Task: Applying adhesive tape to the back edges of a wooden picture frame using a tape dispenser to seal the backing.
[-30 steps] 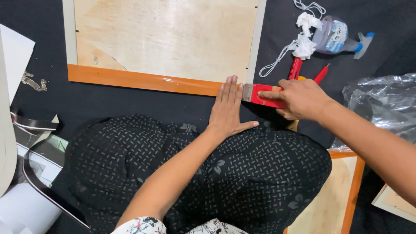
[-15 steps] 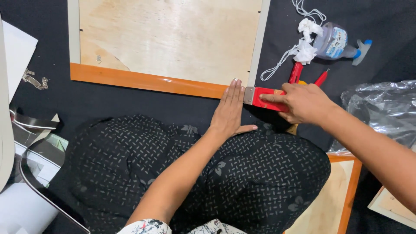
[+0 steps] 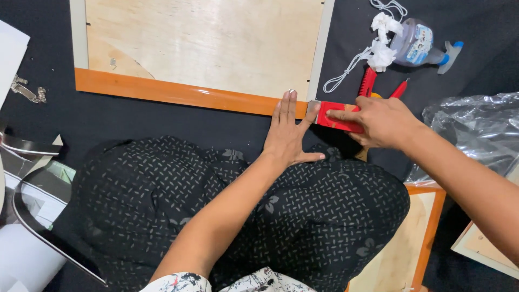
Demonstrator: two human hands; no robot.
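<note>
left hand slid right, right hand hiding red scraper handle

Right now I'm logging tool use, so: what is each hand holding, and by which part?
The right hand grips a red scraper by its handle, blade at the orange frame corner. The left hand holds nothing, lying flat beside it.

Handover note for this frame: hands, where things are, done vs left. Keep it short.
Left hand: flat, fingers on the orange wooden frame edge near its corner.
Right hand: grips the red-handled scraper, metal blade at that corner.
Nearby on the black cloth: red-handled pliers, clear spray bottle.
Done: cannot tell.
Left: cannot tell how much of the edge remains.
</note>
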